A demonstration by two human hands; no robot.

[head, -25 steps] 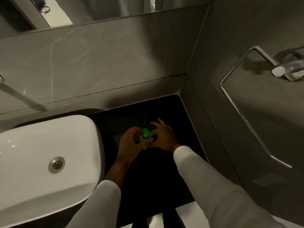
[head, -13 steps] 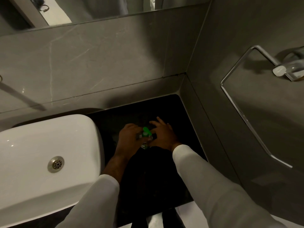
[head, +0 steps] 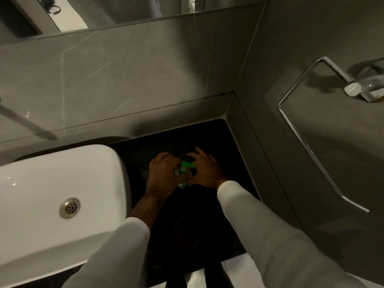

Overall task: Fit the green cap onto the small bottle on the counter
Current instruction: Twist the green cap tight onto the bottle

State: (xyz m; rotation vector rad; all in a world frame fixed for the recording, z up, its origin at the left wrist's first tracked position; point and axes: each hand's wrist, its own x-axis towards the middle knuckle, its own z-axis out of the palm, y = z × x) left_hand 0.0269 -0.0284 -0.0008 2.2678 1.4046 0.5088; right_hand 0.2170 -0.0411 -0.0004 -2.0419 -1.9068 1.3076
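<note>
A small clear bottle (head: 183, 183) stands on the black counter (head: 228, 142), between both hands. The green cap (head: 186, 164), a pump top with a short spout, sits on the bottle's neck. My left hand (head: 161, 173) is wrapped around the bottle from the left. My right hand (head: 204, 171) touches the cap and the bottle's neck from the right, its fingers spread over them. Most of the bottle's body is hidden by my hands.
A white basin (head: 62, 194) with a metal drain (head: 69, 207) fills the left side, close to my left forearm. Grey walls close the counter at the back and right. A chrome towel rail (head: 307, 146) hangs on the right wall.
Both hands stay on the bottle. The green cap has turned a little, its spout pointing more to the right, and my left hand has shifted its hold slightly upward.
</note>
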